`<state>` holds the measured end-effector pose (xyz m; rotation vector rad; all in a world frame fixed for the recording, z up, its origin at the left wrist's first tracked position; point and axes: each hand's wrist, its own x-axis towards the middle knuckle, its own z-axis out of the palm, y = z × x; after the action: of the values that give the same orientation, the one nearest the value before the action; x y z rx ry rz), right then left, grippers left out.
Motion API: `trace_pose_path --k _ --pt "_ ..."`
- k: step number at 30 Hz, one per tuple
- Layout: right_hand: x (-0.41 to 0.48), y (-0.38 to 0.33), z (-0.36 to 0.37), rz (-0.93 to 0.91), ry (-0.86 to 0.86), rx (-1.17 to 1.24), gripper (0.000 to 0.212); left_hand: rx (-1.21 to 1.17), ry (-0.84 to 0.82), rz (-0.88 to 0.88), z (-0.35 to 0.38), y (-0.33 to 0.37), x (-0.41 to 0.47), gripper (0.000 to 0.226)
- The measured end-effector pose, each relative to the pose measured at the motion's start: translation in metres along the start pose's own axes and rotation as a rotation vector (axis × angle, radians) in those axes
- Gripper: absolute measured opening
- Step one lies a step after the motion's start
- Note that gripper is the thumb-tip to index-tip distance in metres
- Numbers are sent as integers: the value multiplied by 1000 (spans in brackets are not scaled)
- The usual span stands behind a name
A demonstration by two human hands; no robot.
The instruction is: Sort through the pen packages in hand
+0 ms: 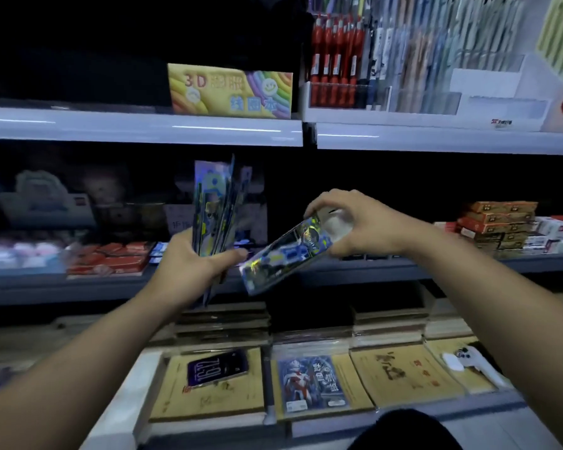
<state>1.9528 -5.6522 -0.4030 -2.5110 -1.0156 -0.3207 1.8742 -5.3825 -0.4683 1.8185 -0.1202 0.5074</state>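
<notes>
In front of the dim middle shelf (403, 267), the left hand (189, 264) grips an upright sheaf of packets (213, 206) while right hand (355, 222) fingers pinch one glossy packet (285, 254) by its top end; it looks light, stiff and slippery.

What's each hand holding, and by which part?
Left hand grips a bunch of shiny packs by their lower end, upright. Right hand pinches one shiny pack at its upper end, tilted.
</notes>
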Motion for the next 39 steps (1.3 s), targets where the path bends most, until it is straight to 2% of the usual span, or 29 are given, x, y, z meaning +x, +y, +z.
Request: trace_pose_path --k 2,5,8,11,14,17,18,20,22,23,25,29,33,36,39 --pt "2 -29 19 -71 -125 -19 65 -20 -66 -17 -12 -7 -13 16" --pt "10 -61 49 -158 -276 75 62 -102 -177 -118 -27 -33 -27 29" --pt "20 -74 78 -164 -390 125 59 -131 -286 -244 -42 -63 -38 36" --pt "30 -74 108 -168 -455 186 64 -155 -268 -338 -52 -91 -48 39" --pt "30 -68 135 -142 -351 298 79 -166 -150 -391 -57 -115 -55 32" --pt "22 -64 176 33 -80 551 94 -234 -8 -392 -59 -131 -53 35" --pt "19 -64 192 109 -40 675 92 -261 22 -374 -58 -132 -52 33" --pt "15 -61 215 180 -26 842 72 -304 40 -340 -55 -131 -50 26" --pt "14 -56 226 187 -4 853 49 -316 21 -337 -52 -127 -50 24" --pt "15 -55 226 180 5 849 45 -307 10 -334 -51 -128 -50 23" --pt "14 -51 223 178 12 882 48 -299 -12 -337 -50 -126 -51 21" --pt "10 -49 221 204 -1 944 51 -288 -90 -341 -48 -123 -52 33" --pt "8 -54 218 218 -65 964 58 -254 -117 -341 -49 -122 -53 26" --pt "6 -69 208 160 80 891 71 -211 -171 -365 -52 -123 -53 30" --pt "20 -85 187 44 183 665 64 -178 -226 -392 -52 -125 -54 35"
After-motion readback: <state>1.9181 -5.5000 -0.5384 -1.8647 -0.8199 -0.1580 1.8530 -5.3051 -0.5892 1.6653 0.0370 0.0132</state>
